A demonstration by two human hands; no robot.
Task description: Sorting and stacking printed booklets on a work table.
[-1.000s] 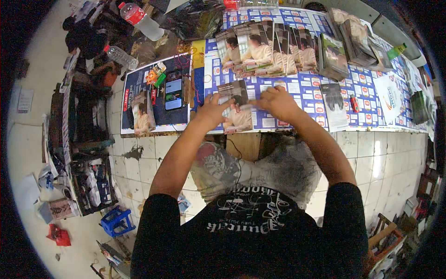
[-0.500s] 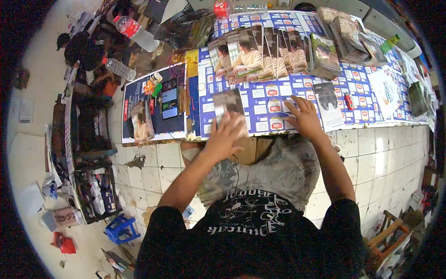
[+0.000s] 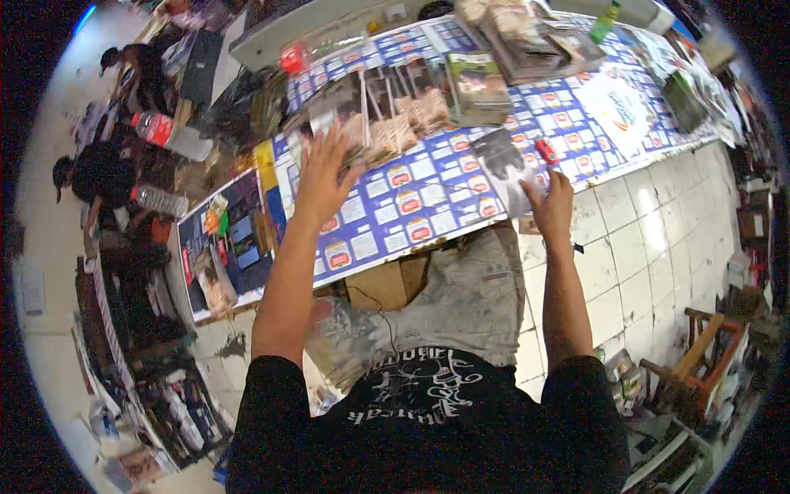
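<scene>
We have both arms stretched out over the long worktop (image 3: 461,177), which is papered in blue-and-white printed sheets and runs from lower left to upper right. Our left hand (image 3: 322,169) is spread flat, fingers splayed and grasping nothing, and it lies on or just above the near end of the row of overlapping printed leaflets (image 3: 387,111); the row's long axis follows the worktop, running away from that hand toward the upper right. Our right hand (image 3: 553,206) rests at the near edge, its grip closed lightly on the lower corner of a single dark printed sheet (image 3: 504,163), though the blur makes it hard to say whether the fingers pinch it or only press it down. A small red object (image 3: 546,151) sits just beyond that sheet. The left hand is plainly nearer the row, the right nearer the single sheet.
</scene>
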